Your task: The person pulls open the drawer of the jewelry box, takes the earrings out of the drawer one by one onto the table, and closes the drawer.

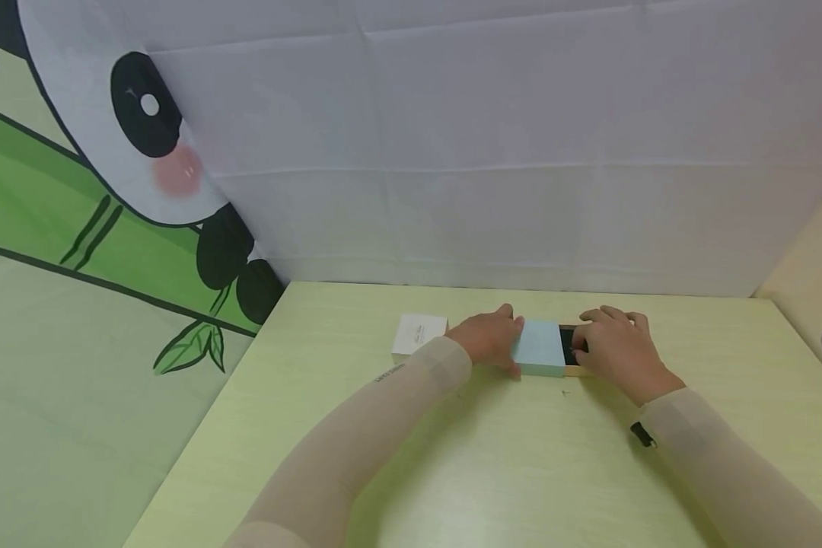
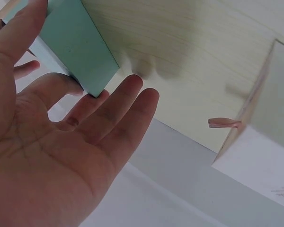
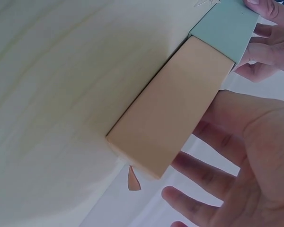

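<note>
A mint-coloured slide-out box stands on the table, its sleeve point(image 1: 540, 347) still partly covering the drawer. My left hand point(image 1: 488, 336) grips the sleeve's left end; in the left wrist view the thumb lies on one side and fingertips touch the other. The drawer point(image 3: 173, 106), tan outside and dark inside, juts out to the right with a small ribbon tab point(image 3: 133, 179) at its end. Over the drawer is my right hand point(image 1: 616, 346), thumb and fingertips reaching into its dark inside. Whether they pinch anything there is hidden.
To the left of my left hand stands a white box point(image 1: 418, 335) with small print and a pinkish ribbon tab point(image 2: 225, 123). The pale wooden table point(image 1: 493, 472) ends at a white cloth backdrop point(image 1: 486, 228). Printed cloth point(image 1: 109, 320) hangs at the left.
</note>
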Available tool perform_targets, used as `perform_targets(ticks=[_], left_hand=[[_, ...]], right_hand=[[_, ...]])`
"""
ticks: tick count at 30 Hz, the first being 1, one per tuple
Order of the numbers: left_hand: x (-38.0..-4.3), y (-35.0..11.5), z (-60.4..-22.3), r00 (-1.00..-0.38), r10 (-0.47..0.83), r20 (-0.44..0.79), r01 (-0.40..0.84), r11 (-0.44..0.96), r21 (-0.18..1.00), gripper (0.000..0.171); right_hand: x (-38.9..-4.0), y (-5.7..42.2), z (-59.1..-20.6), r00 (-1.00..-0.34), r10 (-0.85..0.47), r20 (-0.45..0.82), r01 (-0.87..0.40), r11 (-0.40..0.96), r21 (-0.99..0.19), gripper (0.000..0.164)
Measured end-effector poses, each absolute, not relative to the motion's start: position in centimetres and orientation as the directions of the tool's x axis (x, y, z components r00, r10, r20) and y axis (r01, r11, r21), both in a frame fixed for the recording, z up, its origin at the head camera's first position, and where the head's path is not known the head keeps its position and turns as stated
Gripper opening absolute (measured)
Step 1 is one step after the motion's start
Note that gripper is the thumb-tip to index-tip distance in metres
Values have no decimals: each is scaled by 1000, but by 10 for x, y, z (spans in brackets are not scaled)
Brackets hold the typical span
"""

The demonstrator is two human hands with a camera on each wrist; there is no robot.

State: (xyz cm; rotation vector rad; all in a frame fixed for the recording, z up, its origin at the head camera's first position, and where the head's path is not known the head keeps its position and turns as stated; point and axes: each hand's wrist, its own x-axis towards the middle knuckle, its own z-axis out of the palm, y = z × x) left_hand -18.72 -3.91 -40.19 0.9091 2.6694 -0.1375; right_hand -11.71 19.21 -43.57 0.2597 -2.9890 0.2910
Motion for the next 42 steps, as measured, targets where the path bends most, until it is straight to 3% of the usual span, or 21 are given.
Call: perform_targets(ticks=[22,42], left_hand=[[-186,-39,-402,-746,581,-326,621,783,-25,108],[-183,-41,-400,-746,583,-322,613,790,10,106]], right_hand=[[-126,188,-440,-984,-141,114,-163,962,-220,11],[-128,187,-443,-982,-153,108,-173,962,-212,14]])
